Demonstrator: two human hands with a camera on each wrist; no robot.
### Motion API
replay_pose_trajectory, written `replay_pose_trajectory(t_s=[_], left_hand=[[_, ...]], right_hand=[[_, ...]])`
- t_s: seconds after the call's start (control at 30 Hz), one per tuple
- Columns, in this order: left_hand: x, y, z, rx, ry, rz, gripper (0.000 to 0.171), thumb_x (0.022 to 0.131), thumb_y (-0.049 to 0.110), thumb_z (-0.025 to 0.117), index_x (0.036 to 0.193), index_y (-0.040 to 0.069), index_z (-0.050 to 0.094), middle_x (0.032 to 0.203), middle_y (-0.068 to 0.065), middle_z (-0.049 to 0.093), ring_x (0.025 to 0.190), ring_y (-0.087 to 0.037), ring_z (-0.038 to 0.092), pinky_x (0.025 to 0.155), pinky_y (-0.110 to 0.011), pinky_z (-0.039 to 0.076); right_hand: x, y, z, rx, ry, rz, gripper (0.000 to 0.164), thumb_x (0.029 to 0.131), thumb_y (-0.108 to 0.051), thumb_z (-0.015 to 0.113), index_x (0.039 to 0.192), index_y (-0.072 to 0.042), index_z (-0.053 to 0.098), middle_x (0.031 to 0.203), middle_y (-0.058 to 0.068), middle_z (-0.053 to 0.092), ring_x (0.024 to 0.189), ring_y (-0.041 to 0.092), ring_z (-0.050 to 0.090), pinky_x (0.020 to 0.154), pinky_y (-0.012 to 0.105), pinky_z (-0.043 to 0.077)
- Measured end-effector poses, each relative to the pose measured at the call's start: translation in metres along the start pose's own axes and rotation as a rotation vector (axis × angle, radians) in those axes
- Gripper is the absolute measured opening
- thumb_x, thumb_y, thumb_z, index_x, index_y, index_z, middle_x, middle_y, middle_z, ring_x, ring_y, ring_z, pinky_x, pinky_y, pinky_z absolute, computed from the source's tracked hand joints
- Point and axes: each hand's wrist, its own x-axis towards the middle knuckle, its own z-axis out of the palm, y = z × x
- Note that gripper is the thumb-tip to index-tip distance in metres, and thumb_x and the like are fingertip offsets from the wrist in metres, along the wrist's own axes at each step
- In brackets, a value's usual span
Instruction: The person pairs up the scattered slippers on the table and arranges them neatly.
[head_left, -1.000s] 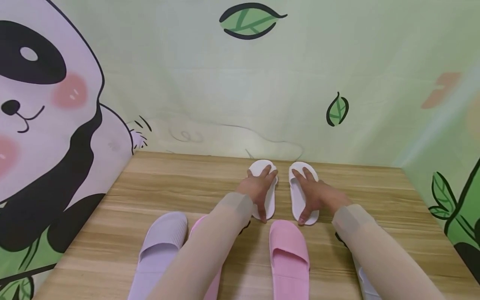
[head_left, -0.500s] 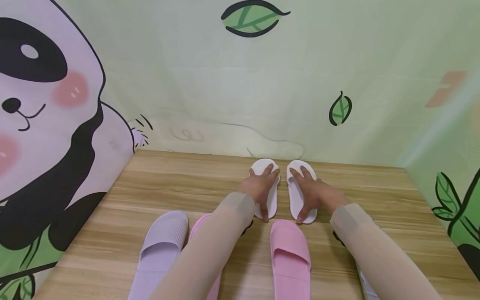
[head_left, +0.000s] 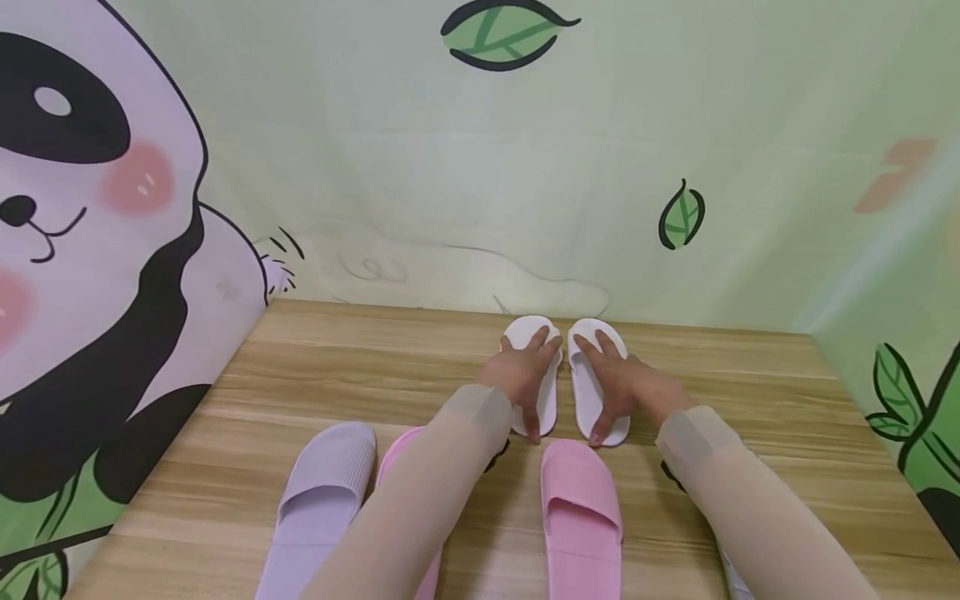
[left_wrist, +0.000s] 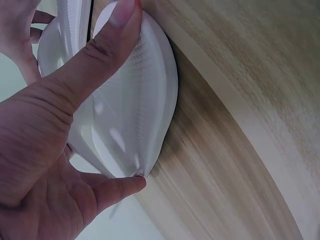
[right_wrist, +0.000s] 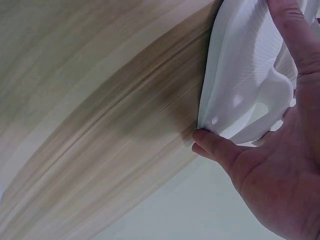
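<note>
Two white slippers stand side by side on the wood-grain floor, close to the back wall, with a narrow gap between them. My left hand (head_left: 517, 375) spans the left white slipper (head_left: 548, 408), its fingers over the strap and its thumb at the heel end. In the left wrist view, the little finger presses the side edge of that slipper (left_wrist: 142, 90). My right hand (head_left: 624, 385) holds the right white slipper (head_left: 587, 392) likewise, thumb at the heel. The right wrist view has fingertips against the outer edge of this slipper (right_wrist: 237, 70). Both palms partly hide the straps.
Nearer me lie a lilac slipper (head_left: 330, 467) and a pink slipper (head_left: 581, 517). A second pink slipper (head_left: 397, 446) is mostly hidden by my left sleeve. At my right sleeve a pale slipper (head_left: 735, 579) shows partly. A panda-printed wall (head_left: 232, 258) bounds the left side.
The right white slipper has slid left with my right hand, and the left one has shifted slightly right with my left hand. The gap between them has narrowed.
</note>
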Motion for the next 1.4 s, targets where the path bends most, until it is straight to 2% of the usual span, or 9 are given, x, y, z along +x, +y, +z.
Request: replay_pose_trajectory(t_s=[0.23, 0.57, 0.73, 0.87, 0.93, 1.1, 1.2, 1.27, 1.4], left_hand=[[-0.002, 0.002, -0.004, 0.007, 0.031, 0.019, 0.148, 0.048, 0.035, 0.106, 0.167, 0.031, 0.018, 0.177, 0.001, 0.01, 0.15, -0.06, 0.025, 0.099, -0.058, 0.057], [0.002, 0.003, -0.006, 0.02, 0.022, 0.017, 0.15, 0.048, 0.035, 0.106, 0.167, 0.031, 0.015, 0.177, 0.002, 0.008, 0.151, -0.059, 0.024, 0.096, -0.057, 0.058], [0.003, 0.003, -0.009, 0.056, 0.001, 0.04, 0.154, 0.051, 0.039, 0.105, 0.168, 0.022, 0.007, 0.177, -0.001, 0.005, 0.15, -0.061, 0.025, 0.106, -0.056, 0.053], [0.004, 0.001, -0.01, 0.05, -0.008, 0.037, 0.156, 0.053, 0.041, 0.104, 0.168, 0.016, 0.002, 0.177, -0.001, 0.001, 0.151, -0.06, 0.023, 0.11, -0.056, 0.05], [0.004, 0.0, -0.01, 0.029, -0.008, 0.025, 0.155, 0.053, 0.04, 0.104, 0.168, 0.017, 0.003, 0.177, 0.002, 0.0, 0.152, -0.058, 0.021, 0.107, -0.057, 0.052], [0.006, 0.0, -0.003, -0.009, -0.013, -0.01, 0.151, 0.052, 0.039, 0.104, 0.168, 0.024, 0.009, 0.177, 0.004, 0.001, 0.156, -0.053, 0.017, 0.104, -0.058, 0.054], [0.006, 0.002, 0.003, -0.034, -0.018, -0.025, 0.15, 0.052, 0.039, 0.105, 0.168, 0.027, 0.011, 0.177, 0.0, 0.003, 0.157, -0.051, 0.014, 0.11, -0.058, 0.049], [0.004, 0.003, 0.005, -0.029, -0.015, -0.022, 0.15, 0.052, 0.039, 0.105, 0.168, 0.024, 0.011, 0.177, -0.006, 0.005, 0.157, -0.052, 0.015, 0.117, -0.058, 0.043], [0.007, 0.001, 0.006, 0.064, 0.028, 0.001, 0.155, 0.046, 0.045, 0.105, 0.168, 0.019, 0.013, 0.176, -0.011, 0.009, 0.157, -0.05, 0.017, 0.123, -0.061, 0.032]], right_hand=[[0.001, -0.003, -0.004, -0.009, 0.003, 0.0, 0.157, 0.054, -0.044, 0.103, 0.167, -0.016, -0.003, 0.171, 0.029, -0.01, 0.142, 0.073, 0.022, 0.112, 0.08, 0.029], [0.003, -0.007, -0.007, -0.018, 0.011, -0.016, 0.157, 0.054, -0.044, 0.103, 0.167, -0.014, -0.002, 0.171, 0.03, -0.009, 0.143, 0.072, 0.021, 0.114, 0.079, 0.027], [0.003, -0.006, -0.007, -0.017, 0.027, -0.028, 0.159, 0.053, -0.043, 0.103, 0.166, -0.01, -0.004, 0.17, 0.032, -0.007, 0.144, 0.071, 0.021, 0.116, 0.078, 0.026], [0.001, -0.007, -0.007, -0.003, 0.06, -0.054, 0.161, 0.051, -0.042, 0.104, 0.164, -0.002, -0.004, 0.168, 0.036, -0.003, 0.147, 0.066, 0.019, 0.119, 0.075, 0.021], [0.001, -0.007, -0.007, 0.007, 0.068, -0.059, 0.159, 0.051, -0.041, 0.104, 0.162, 0.001, -0.002, 0.168, 0.037, -0.003, 0.148, 0.065, 0.018, 0.121, 0.074, 0.019], [0.0, -0.005, -0.004, 0.025, 0.036, -0.02, 0.156, 0.053, -0.04, 0.104, 0.163, 0.0, 0.001, 0.168, 0.035, -0.007, 0.144, 0.074, 0.011, 0.119, 0.078, 0.017], [-0.003, -0.004, -0.001, 0.023, 0.013, 0.015, 0.157, 0.052, -0.042, 0.104, 0.164, -0.002, 0.002, 0.169, 0.033, -0.009, 0.147, 0.072, 0.004, 0.117, 0.081, 0.013], [-0.004, -0.004, 0.0, 0.008, 0.019, 0.025, 0.157, 0.051, -0.044, 0.104, 0.164, -0.003, 0.003, 0.17, 0.032, -0.009, 0.15, 0.067, 0.001, 0.118, 0.081, 0.011], [-0.003, -0.006, -0.001, -0.08, 0.088, -0.008, 0.157, 0.046, -0.051, 0.103, 0.164, 0.0, 0.013, 0.17, 0.032, 0.001, 0.155, 0.059, 0.006, 0.121, 0.077, 0.01]])
